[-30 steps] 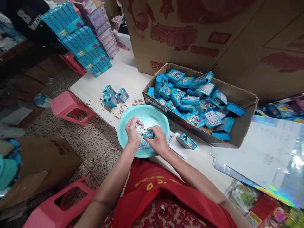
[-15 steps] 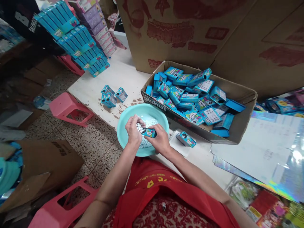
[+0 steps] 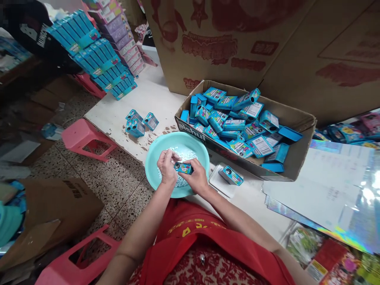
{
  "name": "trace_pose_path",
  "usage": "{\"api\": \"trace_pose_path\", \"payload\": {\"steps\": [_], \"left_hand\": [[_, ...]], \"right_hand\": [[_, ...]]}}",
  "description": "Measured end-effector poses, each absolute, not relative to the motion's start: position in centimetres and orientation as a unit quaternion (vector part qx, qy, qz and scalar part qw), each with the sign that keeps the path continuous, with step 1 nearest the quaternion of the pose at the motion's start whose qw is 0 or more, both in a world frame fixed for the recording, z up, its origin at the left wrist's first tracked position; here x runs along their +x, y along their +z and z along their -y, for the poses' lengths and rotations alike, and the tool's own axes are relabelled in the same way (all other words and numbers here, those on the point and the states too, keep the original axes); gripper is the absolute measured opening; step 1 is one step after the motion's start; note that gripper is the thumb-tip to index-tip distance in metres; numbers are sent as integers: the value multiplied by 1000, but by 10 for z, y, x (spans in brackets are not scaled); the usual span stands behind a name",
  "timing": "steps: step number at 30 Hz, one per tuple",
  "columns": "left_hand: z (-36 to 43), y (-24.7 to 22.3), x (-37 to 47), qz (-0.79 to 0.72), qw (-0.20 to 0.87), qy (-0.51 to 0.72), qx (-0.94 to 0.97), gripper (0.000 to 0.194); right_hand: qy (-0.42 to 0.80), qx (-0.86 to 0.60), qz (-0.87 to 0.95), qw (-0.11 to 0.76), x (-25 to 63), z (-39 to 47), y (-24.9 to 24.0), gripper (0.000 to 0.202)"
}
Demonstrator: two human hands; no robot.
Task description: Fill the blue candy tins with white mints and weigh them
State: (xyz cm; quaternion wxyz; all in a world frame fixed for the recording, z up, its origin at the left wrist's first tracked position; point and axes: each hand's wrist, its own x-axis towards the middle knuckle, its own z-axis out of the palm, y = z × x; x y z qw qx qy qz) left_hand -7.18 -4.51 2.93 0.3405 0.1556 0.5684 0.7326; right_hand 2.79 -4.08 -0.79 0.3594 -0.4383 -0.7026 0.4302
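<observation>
Over a turquoise basin (image 3: 154, 152) with small white candies (image 3: 190, 152), my right hand (image 3: 197, 176) grips a small blue box (image 3: 184, 168), its round dark opening facing my left hand. My left hand (image 3: 167, 166) is beside the box's open end, its fingers curled together; what they hold, if anything, is hidden. Right of the basin, another blue box (image 3: 233, 175) rests tilted on a white scale (image 3: 221, 186). Several blue boxes (image 3: 135, 127) stand on the table behind the basin, to the left.
An open cardboard box (image 3: 299, 158) full of blue boxes lies behind the basin on the right. Stacked blue packs (image 3: 95, 59) stand at the back left. Pink stools (image 3: 84, 136) are on the floor at left. Silvery sheets (image 3: 323, 186) lie at right.
The white candies seen in my left hand no longer show there. The blue box has turned slightly, so its opening shows more. The whole view has shifted a little.
</observation>
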Motion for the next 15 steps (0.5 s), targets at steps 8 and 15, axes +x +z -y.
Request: {"api": "trace_pose_path", "payload": {"steps": [8,15], "left_hand": [[49,40,-86,-551,350,745,139,21],[71,-6,-131,-745,393,488,231,21]], "right_hand": [[470,-436,668,378,38,41,2,29],[485,-428,653,394,90,47,40,31]]}}
